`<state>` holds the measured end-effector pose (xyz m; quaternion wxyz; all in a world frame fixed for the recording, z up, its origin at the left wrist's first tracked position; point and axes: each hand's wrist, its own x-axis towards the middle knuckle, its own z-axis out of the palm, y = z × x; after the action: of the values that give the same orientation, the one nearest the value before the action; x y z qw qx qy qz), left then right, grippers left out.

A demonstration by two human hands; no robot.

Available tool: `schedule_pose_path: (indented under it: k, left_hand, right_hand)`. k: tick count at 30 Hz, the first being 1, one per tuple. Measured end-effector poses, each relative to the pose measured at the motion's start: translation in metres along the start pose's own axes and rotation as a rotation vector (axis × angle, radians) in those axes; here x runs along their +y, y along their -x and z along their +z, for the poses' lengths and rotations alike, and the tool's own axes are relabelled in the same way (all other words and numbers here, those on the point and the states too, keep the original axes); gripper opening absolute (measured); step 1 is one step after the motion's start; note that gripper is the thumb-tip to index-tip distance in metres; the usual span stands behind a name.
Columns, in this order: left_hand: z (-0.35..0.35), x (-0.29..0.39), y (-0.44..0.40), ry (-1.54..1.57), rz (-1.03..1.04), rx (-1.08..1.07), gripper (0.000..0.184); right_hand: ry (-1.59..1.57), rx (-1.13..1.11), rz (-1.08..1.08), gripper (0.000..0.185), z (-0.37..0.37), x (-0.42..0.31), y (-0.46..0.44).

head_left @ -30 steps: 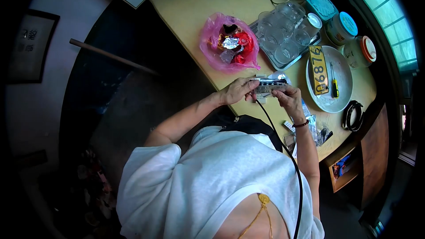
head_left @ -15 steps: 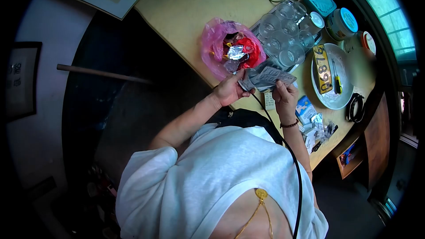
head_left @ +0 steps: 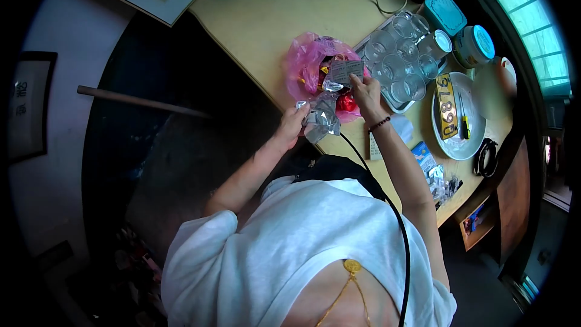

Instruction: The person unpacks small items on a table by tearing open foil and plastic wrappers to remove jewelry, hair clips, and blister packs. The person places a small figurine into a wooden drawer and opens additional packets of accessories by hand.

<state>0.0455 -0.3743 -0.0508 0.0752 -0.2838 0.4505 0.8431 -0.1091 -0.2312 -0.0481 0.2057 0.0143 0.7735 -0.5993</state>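
Note:
My left hand (head_left: 293, 123) pinches a crinkled silver foil pouch (head_left: 322, 118) in front of the pink plastic bag (head_left: 301, 60). In my right hand (head_left: 368, 97) is a flat grey printed blister pack (head_left: 346, 71), held over the bag's open mouth. Red and gold wrappers (head_left: 346, 103) show inside the bag, partly covered by the pack and pouch. The bag stands near the table's edge.
A tray of drinking glasses (head_left: 393, 68) stands right of the bag. Beyond are a basin (head_left: 449, 145) holding a yellow number plate (head_left: 446, 106), a jar (head_left: 474, 46) and a turquoise box (head_left: 445, 13). A black cable (head_left: 396, 212) hangs before me.
My hands have moved apart. The blister pack in my right hand has gone from beside the left hand to above the pink bag, while the silver pouch stays in my left.

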Motion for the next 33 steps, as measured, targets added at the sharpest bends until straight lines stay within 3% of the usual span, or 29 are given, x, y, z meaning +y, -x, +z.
schedule_pose_path:
  k: [2,3,5,10,11,14,16,18,19,22,25,27,33]
  left_hand:
    - [0.006,0.010,0.008,0.033,-0.003,0.174,0.020]
    - [0.001,0.011,0.008,0.039,-0.001,0.179,0.020]
    - [-0.011,0.011,0.009,0.062,0.082,-0.066,0.015]
    - [-0.009,0.020,0.015,0.047,0.082,-0.003,0.018]
    - [-0.008,0.021,0.016,0.047,0.072,0.020,0.019]
    - [-0.003,0.021,0.017,0.110,0.086,0.073,0.020]
    - [-0.006,0.017,0.014,0.087,0.120,0.087,0.021]
    - [-0.008,0.015,0.012,0.063,0.148,0.096,0.023]
    - [-0.009,0.015,0.009,0.043,0.143,0.088,0.023]
    - [0.000,0.018,0.006,0.044,0.125,0.038,0.025]
    - [0.019,0.019,0.006,0.066,0.072,-0.047,0.027]
    - [0.031,0.016,0.003,0.064,0.036,-0.099,0.028]
    - [0.057,0.006,-0.005,0.116,-0.092,-0.262,0.025]
  right_hand:
    - [-0.017,-0.047,0.070,0.028,0.022,0.013,-0.026]
    - [-0.036,-0.089,0.146,0.025,0.031,0.008,-0.031]
    - [-0.012,-0.097,0.165,0.023,0.047,0.002,-0.040]
    - [-0.203,-0.187,0.109,0.018,0.078,-0.017,-0.049]
    - [-0.189,-0.250,0.030,0.014,0.083,-0.002,-0.061]
    - [-0.191,-0.379,0.082,0.013,0.086,0.013,-0.071]
    - [-0.021,-0.327,0.113,0.011,0.070,-0.018,-0.053]
    - [-0.108,-0.081,-0.340,0.012,0.054,-0.018,-0.043]
    - [-0.108,-0.074,-0.337,0.012,0.039,-0.026,-0.028]
    - [0.139,-0.382,-0.563,0.014,0.002,-0.036,0.021]
    - [0.228,-0.451,-0.534,0.019,-0.016,-0.030,0.044]
    - [0.515,-0.434,-0.436,0.022,-0.028,-0.031,0.053]
    - [0.315,-0.301,-0.443,0.019,-0.055,0.009,0.075]
